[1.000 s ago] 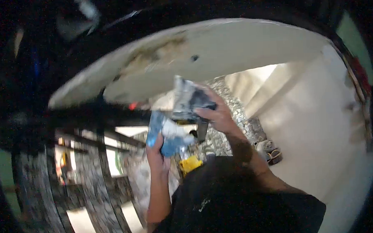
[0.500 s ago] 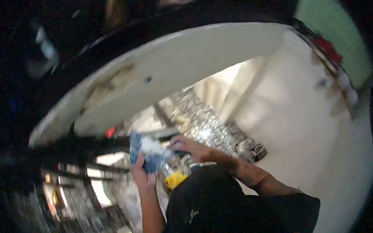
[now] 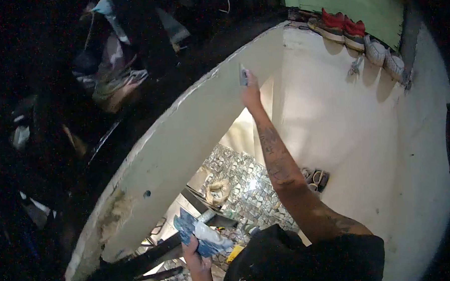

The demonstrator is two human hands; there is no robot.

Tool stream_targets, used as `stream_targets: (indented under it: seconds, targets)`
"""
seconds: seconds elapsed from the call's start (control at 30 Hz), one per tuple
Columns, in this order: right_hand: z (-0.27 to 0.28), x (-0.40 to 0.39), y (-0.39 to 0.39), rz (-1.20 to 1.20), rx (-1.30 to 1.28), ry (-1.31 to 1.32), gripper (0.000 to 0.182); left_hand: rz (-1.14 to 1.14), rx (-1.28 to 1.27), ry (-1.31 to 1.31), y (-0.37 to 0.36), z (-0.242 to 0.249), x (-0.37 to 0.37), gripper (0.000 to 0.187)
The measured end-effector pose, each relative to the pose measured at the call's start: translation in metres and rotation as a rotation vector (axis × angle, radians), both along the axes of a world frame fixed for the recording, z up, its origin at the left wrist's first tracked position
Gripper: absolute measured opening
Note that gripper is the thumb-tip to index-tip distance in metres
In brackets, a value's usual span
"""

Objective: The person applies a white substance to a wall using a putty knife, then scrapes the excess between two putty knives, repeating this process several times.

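Left hand (image 3: 195, 256): clamped on a flat, mottled-blue board (image 3: 187, 224) bearing a white, paste-like mass (image 3: 212, 236), low in view.
Right hand (image 3: 251, 87): raised from beside the board — closed round a small, flat, grey tool (image 3: 243, 75).
Cream-painted wall band (image 3: 198, 111): work has shifted here; tool contact unclear.

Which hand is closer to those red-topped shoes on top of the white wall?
Right. The right hand is raised, below and left of the red-topped shoes in the picture; the left hand is much lower and farther away, holding a flat blue sheet.
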State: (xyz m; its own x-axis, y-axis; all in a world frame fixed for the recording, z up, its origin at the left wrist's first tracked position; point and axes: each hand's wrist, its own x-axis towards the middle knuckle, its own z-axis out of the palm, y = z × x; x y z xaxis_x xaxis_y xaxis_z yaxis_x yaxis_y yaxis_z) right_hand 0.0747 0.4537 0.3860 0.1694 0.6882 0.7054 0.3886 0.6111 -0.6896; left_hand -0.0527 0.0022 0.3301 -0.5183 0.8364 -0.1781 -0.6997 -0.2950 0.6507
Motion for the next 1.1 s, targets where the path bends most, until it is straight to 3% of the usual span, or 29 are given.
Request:
stream_targets:
  seconds: [0.13,0.33,0.37,0.47,0.7,0.93,1.1]
  targets:
    - [0.005,-0.029,-0.023,-0.108,0.033,-0.098,0.056,0.050,-0.071,0.079,0.010,-0.001,-0.002,0.034]
    - [0.029,-0.054,-0.105,-0.011,0.014,-0.127,0.065,0.015,-0.126,0.045,0.008,-0.024,-0.020,0.034]
    - [0.029,-0.058,-0.111,0.025,0.028,-0.151,0.075,-0.002,-0.122,0.021,0.009,-0.020,-0.021,0.034]
    - [0.036,-0.066,-0.140,0.088,0.095,-0.124,0.067,0.011,-0.115,-0.010,0.006,-0.016,-0.018,0.036]
    - [0.041,-0.096,-0.193,0.193,0.120,-0.142,0.070,0.036,-0.088,-0.087,-0.026,-0.025,-0.010,0.039]
    - [0.036,-0.132,-0.263,0.307,0.148,-0.139,0.072,0.252,-0.183,0.004,-0.070,-0.027,0.010,0.031]
    - [0.038,-0.159,-0.326,0.364,0.147,-0.180,0.072,0.312,-0.056,-0.106,-0.114,-0.048,0.012,0.032]
